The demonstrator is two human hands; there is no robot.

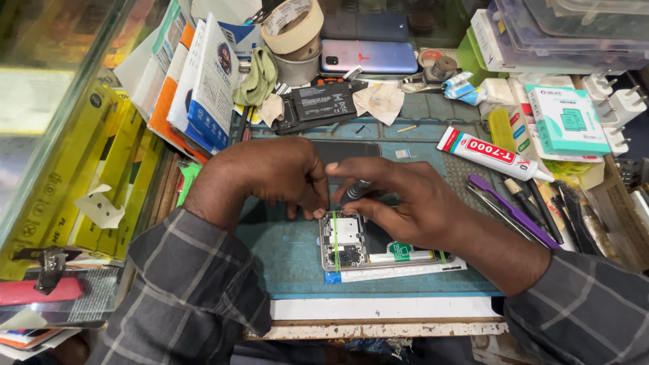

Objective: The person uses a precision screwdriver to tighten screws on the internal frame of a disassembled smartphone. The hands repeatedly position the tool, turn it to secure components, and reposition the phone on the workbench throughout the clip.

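Note:
An opened phone (368, 249) with its back off lies on a blue-green work mat (291, 260), its circuit board and battery exposed. My left hand (270, 177) rests at the phone's top left corner, fingertips pressing on its edge. My right hand (399, 203) covers the phone's upper right part and grips a small dark screwdriver (354, 190), its tip pointing down at the board. Both forearms wear grey checked sleeves.
A white glue tube (490, 154), purple pry tool (510, 209), tweezers and brushes lie right of the mat. A loose black battery (318, 103), tape rolls (292, 26), a pink phone (368, 56), boxed packets and chargers crowd the back. Yellow packets fill the left.

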